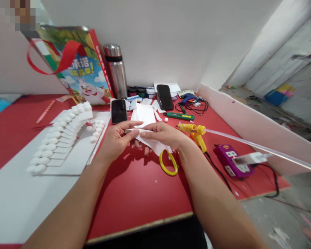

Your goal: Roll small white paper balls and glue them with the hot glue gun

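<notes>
Both hands meet over the middle of the red table, holding a thin white sheet of paper (155, 143). My left hand (116, 136) pinches its left end between thumb and fingers. My right hand (163, 133) grips the sheet from the other side, fingers closed on it. Just below my right wrist lie scissors, of which a yellow handle loop (168, 166) shows; their blades are hidden. Behind my hands more white paper (144, 114) lies on the table. To the left stands a white model with rows of cotton-like balls (53, 138) on a white board (18, 200).
A yellow glue gun (197, 133) with a long clear stick lies at right, beside a purple power box (230, 160). Behind are a green cutter (180, 116), two phones (118, 111), paint jars (141, 92), a steel flask (116, 71) and a gift box (83, 72).
</notes>
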{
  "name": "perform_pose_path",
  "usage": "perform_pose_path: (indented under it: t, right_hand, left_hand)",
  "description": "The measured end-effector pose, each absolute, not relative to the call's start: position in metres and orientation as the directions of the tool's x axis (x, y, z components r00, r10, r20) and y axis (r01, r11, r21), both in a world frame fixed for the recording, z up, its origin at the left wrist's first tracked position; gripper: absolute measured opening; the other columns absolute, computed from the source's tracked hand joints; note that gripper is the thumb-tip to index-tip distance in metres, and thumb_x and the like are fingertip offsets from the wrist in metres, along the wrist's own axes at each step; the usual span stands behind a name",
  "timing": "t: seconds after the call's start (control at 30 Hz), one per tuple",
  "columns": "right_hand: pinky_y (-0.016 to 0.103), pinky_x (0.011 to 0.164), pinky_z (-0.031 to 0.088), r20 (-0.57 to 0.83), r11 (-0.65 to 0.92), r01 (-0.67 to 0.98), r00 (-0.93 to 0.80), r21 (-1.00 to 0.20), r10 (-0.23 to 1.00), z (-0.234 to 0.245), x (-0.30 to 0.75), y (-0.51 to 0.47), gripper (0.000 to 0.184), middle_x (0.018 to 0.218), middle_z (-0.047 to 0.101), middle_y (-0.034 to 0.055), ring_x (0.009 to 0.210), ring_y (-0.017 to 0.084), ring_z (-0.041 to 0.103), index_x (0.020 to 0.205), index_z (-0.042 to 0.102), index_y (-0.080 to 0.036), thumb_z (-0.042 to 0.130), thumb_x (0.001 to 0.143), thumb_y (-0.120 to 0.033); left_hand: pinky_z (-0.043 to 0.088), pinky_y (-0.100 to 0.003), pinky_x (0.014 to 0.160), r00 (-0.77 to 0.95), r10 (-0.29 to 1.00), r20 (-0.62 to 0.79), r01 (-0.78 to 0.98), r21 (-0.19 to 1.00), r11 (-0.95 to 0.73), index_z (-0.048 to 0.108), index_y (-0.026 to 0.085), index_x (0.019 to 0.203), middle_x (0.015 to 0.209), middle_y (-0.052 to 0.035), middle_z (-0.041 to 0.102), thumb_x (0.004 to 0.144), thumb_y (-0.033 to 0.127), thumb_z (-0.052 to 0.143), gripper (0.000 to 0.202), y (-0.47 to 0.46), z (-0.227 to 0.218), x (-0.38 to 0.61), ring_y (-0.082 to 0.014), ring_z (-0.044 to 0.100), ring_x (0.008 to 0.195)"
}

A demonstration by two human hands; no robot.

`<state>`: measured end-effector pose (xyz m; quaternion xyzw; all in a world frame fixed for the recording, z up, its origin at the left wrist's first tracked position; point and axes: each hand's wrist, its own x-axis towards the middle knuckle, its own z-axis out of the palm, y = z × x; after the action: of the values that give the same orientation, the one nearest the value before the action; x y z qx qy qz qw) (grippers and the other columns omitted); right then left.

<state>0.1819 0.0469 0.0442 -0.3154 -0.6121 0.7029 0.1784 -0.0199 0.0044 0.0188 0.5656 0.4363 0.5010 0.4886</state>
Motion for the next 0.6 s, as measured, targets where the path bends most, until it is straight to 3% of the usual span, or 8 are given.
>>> perform_pose_path:
  t: [0.13, 0.27, 0.4, 0.6]
  right_hand:
    - [0.024, 0.051, 0.049, -0.195, -0.159, 0.117, -0.693, -0.980, 0.694, 0.047, 0.185, 0.049, 0.026, 0.073, 0.076, 0.0025, 0.052, 0.014, 0.066, 0.093, 0.078, -0.015, 0.078, 0.083, -0.039]
    - [0.023, 0.051, 0.050, -0.119, -0.074, 0.098, -0.643, -0.992, 0.757, 0.051, 0.189, 0.049, 0.033, 0.075, 0.077, 0.0025, 0.054, 0.014, 0.068, 0.108, 0.080, -0.013, 0.077, 0.081, -0.031]
    - [0.020, 0.048, 0.041, 0.018, 0.119, 0.140, -0.571, -0.983, 0.821, 0.046, 0.187, 0.051, 0.035, 0.059, 0.068, -0.0015, 0.047, 0.008, 0.054, 0.113, 0.081, -0.010, 0.072, 0.082, -0.024]
    - [0.021, 0.054, 0.040, 0.116, 0.296, 0.221, -0.586, -0.929, 0.802, 0.039, 0.184, 0.052, 0.032, 0.074, 0.074, -0.0001, 0.057, 0.008, 0.051, 0.115, 0.082, -0.015, 0.071, 0.085, -0.023]
  left_hand:
    - [0.047, -0.019, 0.050, 0.075, 0.988, 0.132, 0.043, 0.990, -0.135, 0.077, 0.015, 0.101, 0.057, 0.0014, 0.069, 0.084, 0.027, 0.080, 0.021, 0.007, 0.019, -0.020, -0.0107, 0.062, 0.048]
    - [0.047, -0.019, 0.051, 0.039, 0.990, 0.135, -0.133, 0.983, -0.129, 0.079, 0.016, 0.093, 0.062, -0.0003, 0.072, 0.082, 0.022, 0.078, 0.012, 0.009, 0.016, -0.020, -0.0095, 0.062, 0.048]
    - [0.049, -0.019, 0.054, 0.017, 0.997, 0.074, -0.287, 0.956, -0.066, 0.080, 0.013, 0.091, 0.069, -0.0041, 0.075, 0.075, 0.019, 0.082, 0.016, 0.011, 0.015, -0.021, -0.0102, 0.065, 0.054]
    - [0.045, -0.019, 0.050, -0.059, 0.998, -0.025, -0.304, 0.953, 0.006, 0.077, 0.012, 0.082, 0.065, -0.0039, 0.073, 0.073, 0.026, 0.085, 0.019, 0.014, 0.013, -0.019, -0.0101, 0.062, 0.052]
